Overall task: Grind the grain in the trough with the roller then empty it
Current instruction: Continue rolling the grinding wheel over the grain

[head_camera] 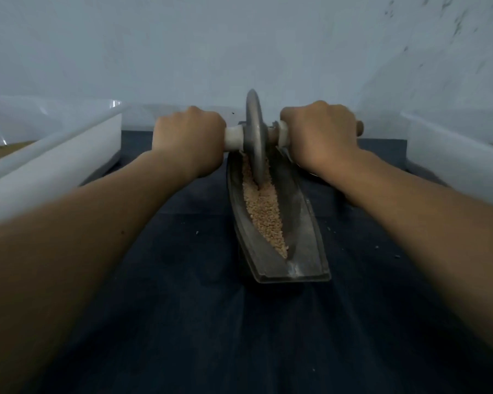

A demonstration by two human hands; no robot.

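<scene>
A long dark metal trough (305, 231) lies lengthwise on the dark cloth, running away from me. Tan grain (264, 211) fills its groove. The roller's grey metal disc (256, 137) stands upright in the far part of the groove, its lower edge sunk in the grain. My left hand (188, 140) grips the axle's left handle beside a white collar (234, 139). My right hand (319, 135) grips the right handle, whose brown tip (359, 128) sticks out past my knuckles. Both arms are stretched forward.
A white plastic tub (69, 163) stands at the left with tan material showing at its far left. Another white tub (450, 143) stands at the right. A pale wall rises just behind the trough. Scattered crumbs dot the dark cloth (182, 308).
</scene>
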